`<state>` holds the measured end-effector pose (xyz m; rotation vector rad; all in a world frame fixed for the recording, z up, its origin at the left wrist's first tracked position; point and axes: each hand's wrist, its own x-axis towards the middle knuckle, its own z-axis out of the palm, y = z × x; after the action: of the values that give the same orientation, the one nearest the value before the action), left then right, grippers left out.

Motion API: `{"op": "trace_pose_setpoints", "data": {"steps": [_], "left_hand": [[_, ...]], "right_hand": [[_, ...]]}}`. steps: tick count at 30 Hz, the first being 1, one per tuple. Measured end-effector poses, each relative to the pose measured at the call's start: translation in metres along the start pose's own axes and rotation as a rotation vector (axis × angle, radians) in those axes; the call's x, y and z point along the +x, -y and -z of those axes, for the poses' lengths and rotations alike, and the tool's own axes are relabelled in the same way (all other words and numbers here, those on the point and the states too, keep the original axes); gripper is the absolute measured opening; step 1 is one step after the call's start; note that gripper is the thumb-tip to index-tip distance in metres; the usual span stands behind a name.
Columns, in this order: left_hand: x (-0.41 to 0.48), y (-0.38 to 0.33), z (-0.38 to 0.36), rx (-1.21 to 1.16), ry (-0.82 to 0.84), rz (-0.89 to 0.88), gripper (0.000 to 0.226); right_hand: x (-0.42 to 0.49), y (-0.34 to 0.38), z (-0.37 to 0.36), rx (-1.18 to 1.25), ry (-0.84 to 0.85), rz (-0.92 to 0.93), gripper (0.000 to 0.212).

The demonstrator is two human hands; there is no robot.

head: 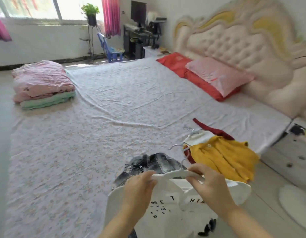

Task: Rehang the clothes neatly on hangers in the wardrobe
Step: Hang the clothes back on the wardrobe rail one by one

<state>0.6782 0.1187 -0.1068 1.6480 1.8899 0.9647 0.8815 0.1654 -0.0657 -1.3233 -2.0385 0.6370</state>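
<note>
The left end of a white hanger (174,174) is pinched by the curled fingers of the left hand (140,185). A white printed T-shirt (166,205) is draped below the fingers. Just beyond them a plaid shirt (148,163) is laid on the bed (80,143). The hanger's right end is gripped by the right hand (211,185); beyond those fingers, rightward, a yellow garment (224,158) is spread.

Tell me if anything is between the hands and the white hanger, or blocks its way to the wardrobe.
Nothing between them: the left hand and right hand hold the white hanger carrying the white T-shirt. The wardrobe is out of view, so that path is unknown.
</note>
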Motion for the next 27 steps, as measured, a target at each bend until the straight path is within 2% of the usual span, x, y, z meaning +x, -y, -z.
{"op": "trace_pose_setpoints", "data": {"steps": [7,10,14,20,24,27], "left_hand": [[-0.031,-0.106,-0.011,-0.117,0.154,-0.292,0.014],[-0.048,-0.164,-0.027,-0.163,0.275,-0.411,0.014],[-0.099,-0.244,-0.060,-0.216,0.376,-0.641,0.015],[-0.249,-0.351,-0.112,-0.243,0.499,-0.970,0.027],[-0.378,-0.393,-0.133,-0.383,0.670,-1.114,0.030],[-0.468,-0.415,-0.143,-0.469,0.791,-1.237,0.030]], "right_hand": [[-0.125,0.023,0.094,-0.302,-0.365,-0.172,0.035],[-0.191,0.034,0.141,-0.537,-0.520,-0.206,0.046],[-0.294,0.051,0.194,-0.710,-0.670,-0.309,0.053],[-0.481,0.098,0.247,-0.954,-0.862,-0.549,0.050],[-0.603,0.146,0.258,-1.083,-0.950,-0.733,0.042],[-0.686,0.183,0.260,-1.127,-1.011,-0.896,0.046]]}}
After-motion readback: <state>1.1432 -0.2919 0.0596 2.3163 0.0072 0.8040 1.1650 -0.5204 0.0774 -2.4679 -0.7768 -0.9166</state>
